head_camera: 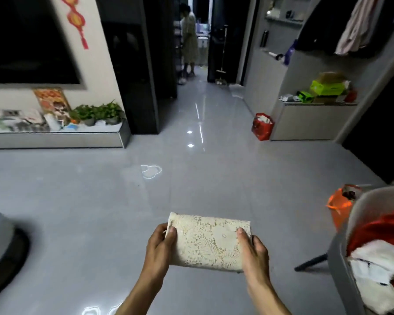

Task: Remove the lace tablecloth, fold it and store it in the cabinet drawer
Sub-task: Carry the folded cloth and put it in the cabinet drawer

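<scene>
The cream lace tablecloth [208, 243] is folded into a small thick rectangle, held flat in front of me above the grey floor. My left hand [160, 245] grips its left end, thumb on top. Its right end sits in my right hand [253, 251], thumb also on top. A low grey cabinet [55, 139] runs along the left wall under the dark screen; another grey cabinet [312, 121] stands at the right. No open drawer shows.
A grey chair [359, 235] piled with red and white cloth stands at my right, an orange bag [339, 205] behind it. A red bag [262, 127] sits by the right cabinet. A round table base [7, 253] is at left. A person stands in the far doorway [189, 42].
</scene>
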